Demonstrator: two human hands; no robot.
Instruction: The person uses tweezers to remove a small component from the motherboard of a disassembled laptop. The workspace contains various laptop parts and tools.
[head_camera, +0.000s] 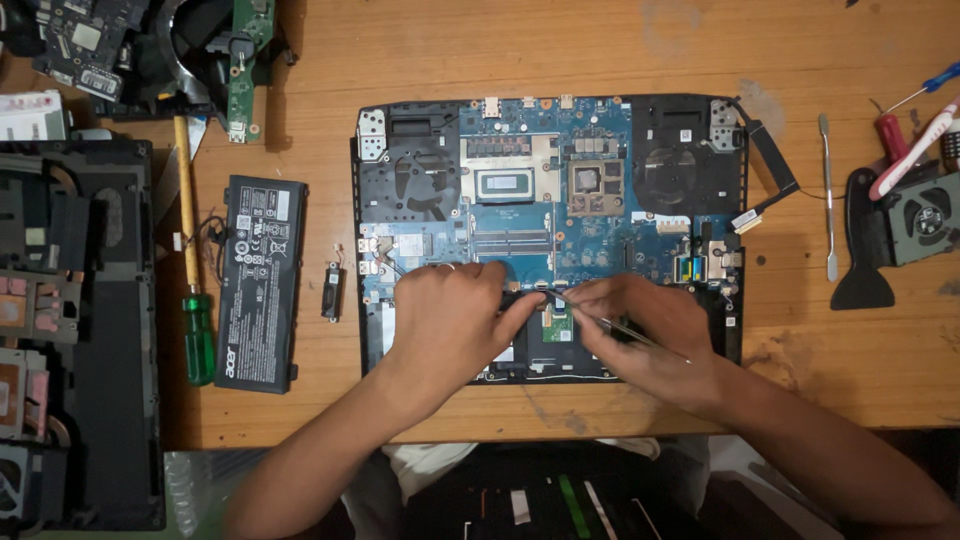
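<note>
Opened laptop chassis (548, 235), centre of frame, base cover off, blue mainboard (590, 215) exposed; two black fans sit upper left and upper right inside the shell. Work site is the lower middle of the board, at a small green card (557, 322) and the flat connectors just above it.

Right hand (640, 335) pinches thin metal tweezers (612, 326), fingers closed on the shaft, tips aimed left toward the connector row. Left hand (450, 320) lies on the lower left of the board, index finger extended and pressing down just beside the tweezer tips; it holds nothing, fingers loosely curled.

Judged step: handling a small ribbon or connector at the lower board edge. The next move would call for a steady, fine tip placement while the left finger pins the part; whether the tips already grip anything cannot be told.

Around it: black battery pack (260, 283) left of centre, green-handled screwdriver (194, 300) beside it, small black speaker module (333, 291) between battery and chassis. Metal spudger (827, 195) and loose fan (925, 218) at right. A second dismantled black chassis (75, 330) fills the left edge.
</note>
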